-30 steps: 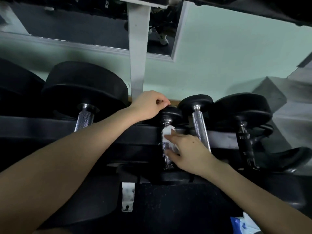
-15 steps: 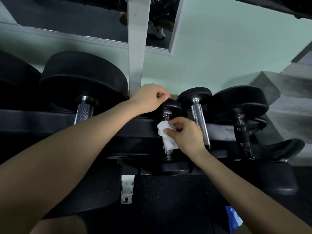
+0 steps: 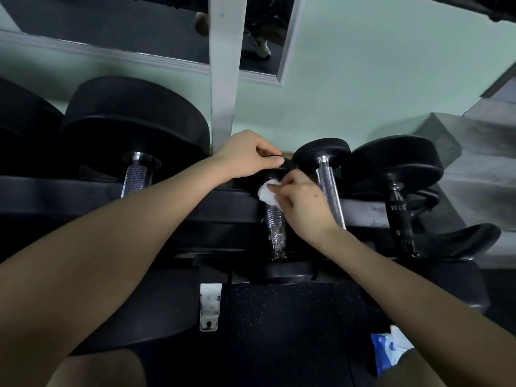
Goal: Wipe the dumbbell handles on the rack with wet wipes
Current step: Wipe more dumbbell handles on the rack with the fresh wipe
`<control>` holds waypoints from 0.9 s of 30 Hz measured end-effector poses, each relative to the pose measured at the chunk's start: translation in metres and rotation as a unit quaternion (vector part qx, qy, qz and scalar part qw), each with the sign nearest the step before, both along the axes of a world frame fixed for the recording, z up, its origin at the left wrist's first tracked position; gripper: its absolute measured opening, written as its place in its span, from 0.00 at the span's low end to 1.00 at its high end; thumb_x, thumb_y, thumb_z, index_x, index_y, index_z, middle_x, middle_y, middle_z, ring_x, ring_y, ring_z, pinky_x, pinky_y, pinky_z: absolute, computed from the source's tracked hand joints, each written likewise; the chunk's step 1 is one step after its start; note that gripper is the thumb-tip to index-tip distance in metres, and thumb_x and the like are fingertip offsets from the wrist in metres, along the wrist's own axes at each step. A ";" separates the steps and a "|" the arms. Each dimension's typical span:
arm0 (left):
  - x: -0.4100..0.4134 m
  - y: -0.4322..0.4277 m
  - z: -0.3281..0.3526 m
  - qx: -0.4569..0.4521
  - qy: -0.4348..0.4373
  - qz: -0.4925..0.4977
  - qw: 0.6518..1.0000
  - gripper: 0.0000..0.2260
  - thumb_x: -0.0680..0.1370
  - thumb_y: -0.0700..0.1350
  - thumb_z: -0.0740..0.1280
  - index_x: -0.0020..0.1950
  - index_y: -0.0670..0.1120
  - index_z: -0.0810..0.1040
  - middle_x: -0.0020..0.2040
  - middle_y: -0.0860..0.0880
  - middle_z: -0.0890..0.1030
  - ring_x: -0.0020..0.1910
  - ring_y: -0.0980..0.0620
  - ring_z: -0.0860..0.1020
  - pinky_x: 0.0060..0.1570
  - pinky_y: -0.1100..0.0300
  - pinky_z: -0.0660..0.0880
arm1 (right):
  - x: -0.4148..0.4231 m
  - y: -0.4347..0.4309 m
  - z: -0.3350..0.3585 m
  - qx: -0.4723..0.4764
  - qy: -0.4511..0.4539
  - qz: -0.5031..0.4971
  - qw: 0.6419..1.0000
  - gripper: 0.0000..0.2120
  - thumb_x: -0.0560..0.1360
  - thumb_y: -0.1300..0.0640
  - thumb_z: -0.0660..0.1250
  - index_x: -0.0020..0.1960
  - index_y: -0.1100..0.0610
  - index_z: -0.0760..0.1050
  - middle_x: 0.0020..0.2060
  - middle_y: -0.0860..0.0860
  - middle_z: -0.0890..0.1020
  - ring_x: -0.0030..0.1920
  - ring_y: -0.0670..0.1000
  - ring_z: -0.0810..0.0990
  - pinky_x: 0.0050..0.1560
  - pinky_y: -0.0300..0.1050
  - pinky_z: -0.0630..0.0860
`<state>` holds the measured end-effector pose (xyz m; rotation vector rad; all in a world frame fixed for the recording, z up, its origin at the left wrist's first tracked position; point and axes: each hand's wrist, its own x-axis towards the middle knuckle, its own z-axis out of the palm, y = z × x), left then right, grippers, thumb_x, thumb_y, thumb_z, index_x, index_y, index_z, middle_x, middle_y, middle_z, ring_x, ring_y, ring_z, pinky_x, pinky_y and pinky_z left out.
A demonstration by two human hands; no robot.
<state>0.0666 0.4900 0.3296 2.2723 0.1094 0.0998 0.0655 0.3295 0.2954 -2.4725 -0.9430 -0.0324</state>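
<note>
Dumbbell handle (image 3: 275,229), knurled chrome, lies front-to-back across the rack rail (image 3: 55,194); right hand (image 3: 303,203) fingers curled, pinching a wadded white wipe (image 3: 266,194) against the handle's far end; near length bare; left hand (image 3: 248,157) curled over the far head (image 3: 289,165) of the same dumbbell; neighbouring handle (image 3: 331,196) just beside right knuckles, gap narrow; blue wipes pack (image 3: 382,350) on floor lower right, white sheet at its top, partly hidden by forearm

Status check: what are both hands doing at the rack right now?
Left hand grips the dumbbell head. Right hand pinches wet wipe on its handle. Nothing blocking.
</note>
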 end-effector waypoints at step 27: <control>0.002 -0.002 0.001 0.052 0.028 -0.032 0.998 0.21 0.70 0.54 0.73 0.61 0.50 0.78 0.59 0.53 0.80 0.59 0.54 0.75 0.59 0.63 0.69 | -0.002 -0.023 0.009 -0.160 0.095 0.082 0.979 0.14 0.78 0.58 0.63 0.53 0.41 0.81 0.44 0.38 0.77 0.52 0.45 0.76 0.52 0.42 0.72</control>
